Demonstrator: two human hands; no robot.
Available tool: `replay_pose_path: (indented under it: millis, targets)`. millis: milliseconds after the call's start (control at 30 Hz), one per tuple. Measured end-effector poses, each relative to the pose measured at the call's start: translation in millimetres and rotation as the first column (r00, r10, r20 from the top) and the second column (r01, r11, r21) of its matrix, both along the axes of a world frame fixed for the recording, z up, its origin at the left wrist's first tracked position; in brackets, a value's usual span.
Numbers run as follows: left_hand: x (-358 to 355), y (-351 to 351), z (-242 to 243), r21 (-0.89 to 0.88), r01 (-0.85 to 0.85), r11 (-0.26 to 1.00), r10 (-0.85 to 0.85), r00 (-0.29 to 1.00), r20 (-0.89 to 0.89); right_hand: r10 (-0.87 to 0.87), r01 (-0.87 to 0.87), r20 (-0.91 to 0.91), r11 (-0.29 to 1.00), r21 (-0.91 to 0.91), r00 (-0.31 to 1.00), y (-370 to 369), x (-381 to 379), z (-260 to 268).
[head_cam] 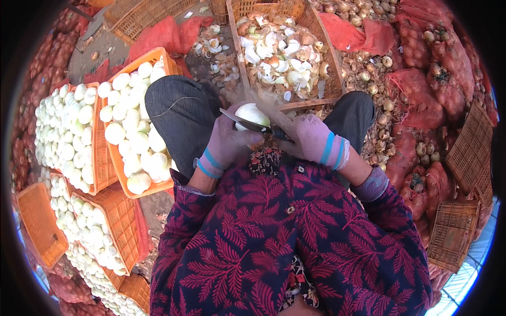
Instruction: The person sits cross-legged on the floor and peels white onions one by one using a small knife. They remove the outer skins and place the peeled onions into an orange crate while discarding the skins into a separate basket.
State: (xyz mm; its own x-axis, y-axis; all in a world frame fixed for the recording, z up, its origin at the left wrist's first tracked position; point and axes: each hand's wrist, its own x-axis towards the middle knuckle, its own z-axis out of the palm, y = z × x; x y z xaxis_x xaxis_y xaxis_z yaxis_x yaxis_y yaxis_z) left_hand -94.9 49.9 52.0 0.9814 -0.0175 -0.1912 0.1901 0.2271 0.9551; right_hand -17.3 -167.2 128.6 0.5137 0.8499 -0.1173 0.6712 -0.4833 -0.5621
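Observation:
My left hand (230,136), in a pale purple knit glove with blue cuff stripes, grips a white onion (253,115) above my lap. My right hand (310,132), gloved the same way, is closed around the dark handle of a knife (247,123). The blade lies across the near side of the onion and points to the left. Beyond both hands stands an orange plastic crate (239,63) with onion skins (282,59) heaped in it. Fingers of my right hand are blurred, so I cannot tell whether they touch the onion.
At my left, an orange crate (118,173) holds peeled onions (134,118); more full crates (106,158) stand beyond it. Unpeeled onions (381,118) and skins litter the ground at right, beside red mesh sacks (419,102). Other crates (454,233) lie at far right.

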Motion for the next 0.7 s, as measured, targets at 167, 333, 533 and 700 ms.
replay_pose_path:
  millis: [167, 333, 533, 700]
  targets:
    - [-8.6, -2.9, 9.4, -0.074, 0.018, 0.997, -0.022, 0.999, -0.044, 0.042, -0.039, 0.034, 0.996, -0.078, 0.999, -7.5, 8.4, -20.1]
    - [-27.6, 11.9, 13.5, -0.009, 0.0, 1.0, -0.001, 0.986, -0.165, -0.301, 0.274, -0.13, 0.942, -0.193, 0.945, -34.1, 30.5, -62.1]
    - [-58.7, 42.7, 41.9, -0.339, -0.097, 0.936, 0.098, 0.995, -0.015, -0.274, 0.292, -0.223, 0.955, 0.051, 0.935, -25.7, 29.9, -70.6]
    - [-96.6, 117.9, 27.4, -0.243, -0.576, 0.78, 0.593, 0.805, -0.005, -0.341, 0.271, -0.342, 0.933, -0.235, 0.876, -13.8, 36.3, -80.8]
